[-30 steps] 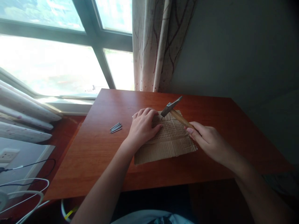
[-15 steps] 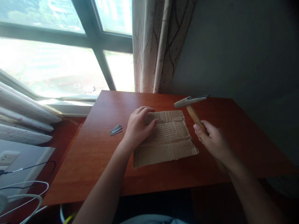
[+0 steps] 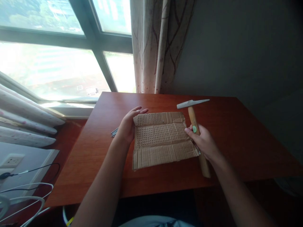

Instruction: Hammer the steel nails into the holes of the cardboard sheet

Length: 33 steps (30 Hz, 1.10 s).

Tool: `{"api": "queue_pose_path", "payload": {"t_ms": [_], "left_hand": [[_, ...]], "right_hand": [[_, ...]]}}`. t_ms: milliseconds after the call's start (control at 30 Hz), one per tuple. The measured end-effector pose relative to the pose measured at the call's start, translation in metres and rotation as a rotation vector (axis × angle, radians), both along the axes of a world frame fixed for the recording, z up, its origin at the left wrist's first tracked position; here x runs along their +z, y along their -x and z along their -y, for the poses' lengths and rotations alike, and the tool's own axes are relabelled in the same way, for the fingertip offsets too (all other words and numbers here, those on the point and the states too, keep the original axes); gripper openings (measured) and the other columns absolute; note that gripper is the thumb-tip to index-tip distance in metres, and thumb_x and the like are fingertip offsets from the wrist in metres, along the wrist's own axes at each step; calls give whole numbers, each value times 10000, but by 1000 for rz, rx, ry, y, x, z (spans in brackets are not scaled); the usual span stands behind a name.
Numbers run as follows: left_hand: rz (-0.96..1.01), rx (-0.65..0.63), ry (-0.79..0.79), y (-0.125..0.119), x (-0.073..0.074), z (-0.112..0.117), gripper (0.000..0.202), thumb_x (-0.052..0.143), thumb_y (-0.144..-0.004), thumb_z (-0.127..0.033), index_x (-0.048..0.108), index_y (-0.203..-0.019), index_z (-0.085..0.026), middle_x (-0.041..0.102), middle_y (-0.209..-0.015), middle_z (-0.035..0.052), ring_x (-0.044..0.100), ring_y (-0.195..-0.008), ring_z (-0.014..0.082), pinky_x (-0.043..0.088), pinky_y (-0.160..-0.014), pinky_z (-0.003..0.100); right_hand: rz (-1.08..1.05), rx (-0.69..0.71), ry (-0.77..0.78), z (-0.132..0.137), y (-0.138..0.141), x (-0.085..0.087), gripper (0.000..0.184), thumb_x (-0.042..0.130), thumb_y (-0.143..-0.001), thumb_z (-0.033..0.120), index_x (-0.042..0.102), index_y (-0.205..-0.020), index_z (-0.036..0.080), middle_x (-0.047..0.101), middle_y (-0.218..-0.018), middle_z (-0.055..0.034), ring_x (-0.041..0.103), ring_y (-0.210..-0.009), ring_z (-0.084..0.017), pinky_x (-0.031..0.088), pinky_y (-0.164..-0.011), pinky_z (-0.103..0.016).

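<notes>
A flat piece of cardboard, punched with rows of small holes, lies on the red-brown table. My left hand rests at the cardboard's left edge with its fingers stretched out over the top-left corner. My right hand is wrapped round the wooden handle of a hammer, just right of the cardboard. The hammer's metal head points up and away, near the cardboard's far right corner. A few nails lie on the table, partly hidden behind my left hand.
A window and a patterned curtain stand behind the table's far edge. To the left are rolled curtain folds, a wall socket and white cables. A grey wall lies to the right.
The hammer has swung from over the cardboard's top edge to its right side. My left hand has slid off the cardboard's surface to its left edge and opened.
</notes>
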<state>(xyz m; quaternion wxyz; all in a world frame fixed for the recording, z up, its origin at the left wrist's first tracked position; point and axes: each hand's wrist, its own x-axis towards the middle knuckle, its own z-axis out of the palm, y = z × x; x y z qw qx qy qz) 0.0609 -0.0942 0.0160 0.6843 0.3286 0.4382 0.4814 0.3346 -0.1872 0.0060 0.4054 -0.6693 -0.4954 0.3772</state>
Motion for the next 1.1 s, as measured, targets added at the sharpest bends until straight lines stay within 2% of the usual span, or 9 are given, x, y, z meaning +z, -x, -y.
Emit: {"api": "queue_pose_path", "payload": {"t_ms": [167,267,467,800,1100], "left_hand": [[114,-162,126,-3,-9,-2,513,557,-841,-418,624,-1264,-134,736,-1146,158,723,-981,333,592,-857,530],[183,-169,190,-3,-11,-3,566,557,-837,-421,615,-1319,-129,749,-1067,149,731,-912,329,599,-824,516],[339,-165,245,-1,-3,0,582,577,-831,-320,591,-1371,-102,745,-1038,151,734,-849,300,602,-818,466],[373,-117,238,1,2,-1,599,586,-839,-252,545,-1415,-92,739,-1107,155,732,-912,304,592,-874,467],[360,-82,185,-1,4,2,615,612,-822,-269,546,-1410,-101,697,-1256,173,715,-1026,339,551,-956,516]], "right_hand": [[-35,-14,-35,-2,9,8,361,682,-830,525,510,-834,207,436,-721,39,409,-638,-127,365,-603,-280],[-119,-48,-26,-5,12,11,364,715,-803,506,514,-832,204,431,-730,42,406,-665,-127,357,-636,-284],[-222,-95,-32,-9,14,7,402,764,-740,523,524,-813,209,440,-719,46,398,-665,-131,333,-638,-288],[-253,-82,0,-11,18,3,405,774,-732,522,533,-812,206,442,-717,50,395,-665,-130,324,-640,-288],[-304,-90,22,-8,19,-3,383,769,-755,499,548,-846,200,454,-753,42,411,-702,-130,341,-677,-280]]}}
